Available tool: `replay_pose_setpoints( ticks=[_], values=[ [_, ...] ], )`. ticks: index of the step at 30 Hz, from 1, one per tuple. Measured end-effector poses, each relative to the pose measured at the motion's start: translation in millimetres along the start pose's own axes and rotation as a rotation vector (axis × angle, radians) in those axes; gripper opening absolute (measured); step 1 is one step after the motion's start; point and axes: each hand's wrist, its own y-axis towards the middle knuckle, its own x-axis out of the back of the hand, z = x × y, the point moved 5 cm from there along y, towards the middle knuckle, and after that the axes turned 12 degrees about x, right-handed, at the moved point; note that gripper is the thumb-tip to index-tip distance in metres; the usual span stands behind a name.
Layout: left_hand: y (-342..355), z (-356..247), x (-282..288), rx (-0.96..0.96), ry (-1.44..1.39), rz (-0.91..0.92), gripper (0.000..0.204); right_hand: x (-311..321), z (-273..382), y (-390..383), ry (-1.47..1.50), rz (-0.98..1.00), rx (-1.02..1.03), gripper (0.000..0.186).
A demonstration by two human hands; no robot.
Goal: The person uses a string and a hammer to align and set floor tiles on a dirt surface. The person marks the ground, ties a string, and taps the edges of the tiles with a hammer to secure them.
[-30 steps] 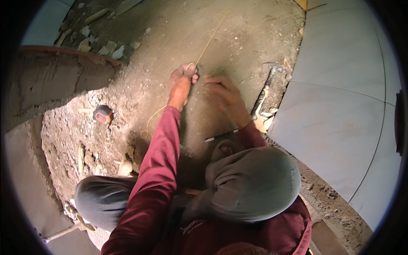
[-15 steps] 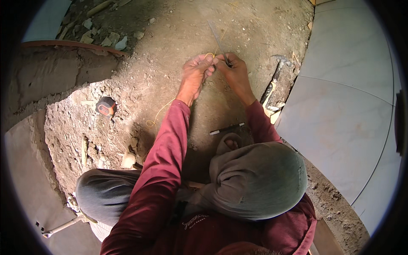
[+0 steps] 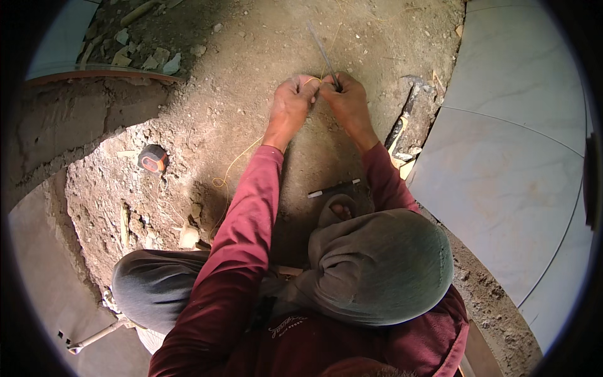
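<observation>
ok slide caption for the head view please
Over bare dirt, the left hand holds yellow string; the right hand grips a thin grey strip.

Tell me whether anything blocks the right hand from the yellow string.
Nothing visible does. The right hand, gripping a thin grey tool, is fingertip-close to the left hand, which pinches the yellow string. The hammer lies farther right, not between them.

left fingers (image 3: 308,90) hold yellow string (image 3: 246,151) | right fingers (image 3: 328,90) hold thin strip (image 3: 324,51)
</observation>
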Motion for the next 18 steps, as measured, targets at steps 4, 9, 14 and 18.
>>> replay_pose_setpoints(
  ticks=[4,9,14,18],
  values=[
    [2,-1,-5,-0.065,0.115,-0.065,0.028,1,6,-2,-0.14,-0.071,0.2,0.018],
    [4,4,-8,-0.039,-0.135,-0.106,0.025,-5,6,-12,-0.097,-0.015,0.195,0.014],
    [13,14,-3,0.01,-0.285,0.063,0.021,-10,18,-15,0.218,-0.037,0.017,0.011],
    [8,12,-9,0.123,-0.583,0.16,0.02,-6,3,-5,0.236,-0.067,0.064,0.008]
  ],
)
